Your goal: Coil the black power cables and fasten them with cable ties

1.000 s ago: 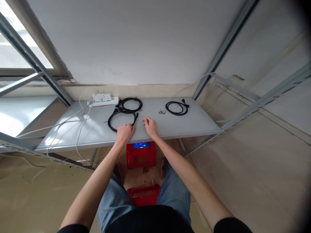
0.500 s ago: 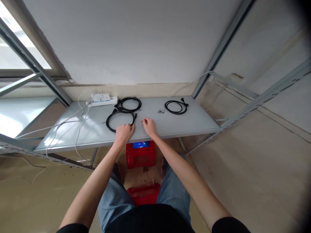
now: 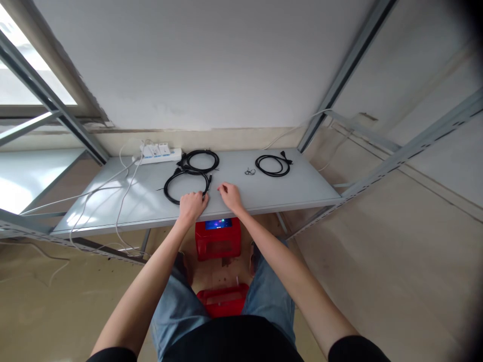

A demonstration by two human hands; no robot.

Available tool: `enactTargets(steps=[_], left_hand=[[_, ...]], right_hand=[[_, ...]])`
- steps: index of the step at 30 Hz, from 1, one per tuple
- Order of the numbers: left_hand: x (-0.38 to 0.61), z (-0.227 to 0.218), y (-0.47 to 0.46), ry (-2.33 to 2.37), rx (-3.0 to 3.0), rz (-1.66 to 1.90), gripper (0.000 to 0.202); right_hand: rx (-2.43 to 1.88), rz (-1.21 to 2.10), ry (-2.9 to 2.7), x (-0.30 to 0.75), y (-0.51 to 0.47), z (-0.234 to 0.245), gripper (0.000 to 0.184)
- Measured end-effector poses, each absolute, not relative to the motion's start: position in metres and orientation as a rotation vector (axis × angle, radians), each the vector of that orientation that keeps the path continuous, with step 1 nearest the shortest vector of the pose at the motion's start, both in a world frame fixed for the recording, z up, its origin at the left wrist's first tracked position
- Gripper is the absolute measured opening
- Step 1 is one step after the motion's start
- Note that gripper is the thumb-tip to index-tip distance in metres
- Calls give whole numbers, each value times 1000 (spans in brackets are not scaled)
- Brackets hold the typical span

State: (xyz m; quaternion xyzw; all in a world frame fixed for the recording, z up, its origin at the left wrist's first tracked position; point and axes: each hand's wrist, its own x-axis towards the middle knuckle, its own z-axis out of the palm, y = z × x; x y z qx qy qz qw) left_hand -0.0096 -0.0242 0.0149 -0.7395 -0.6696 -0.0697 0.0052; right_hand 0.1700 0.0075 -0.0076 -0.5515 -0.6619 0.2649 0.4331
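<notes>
A grey metal shelf (image 3: 294, 190) holds three coiled black cables. My left hand (image 3: 191, 206) is closed on the near edge of the nearest coiled cable (image 3: 177, 183). My right hand (image 3: 229, 196) rests on the shelf just right of that coil, fingers curled in a pinch; what it holds, if anything, is too small to name. A second coil (image 3: 199, 161) lies behind the first, touching it. A third coil (image 3: 272, 165) lies apart at the back right, with a small black tie (image 3: 249, 172) beside it.
A white power strip (image 3: 157, 153) sits at the shelf's back left, its white cords (image 3: 124, 193) trailing over the front edge. A red stool (image 3: 218, 239) with a lit phone stands under the shelf between my knees. Slanted metal frame posts (image 3: 341, 75) flank the shelf.
My right hand has shifted slightly left toward the near coil. The left hand stays on the coil. The view drifted a little.
</notes>
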Motion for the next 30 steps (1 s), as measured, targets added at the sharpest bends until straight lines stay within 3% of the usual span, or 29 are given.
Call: enactTargets(steps=[30], left_hand=[[-15,17,-24,-1891,-2505,-168,44]], right_hand=[[-1398,652,-1657,170,9,-8,30]])
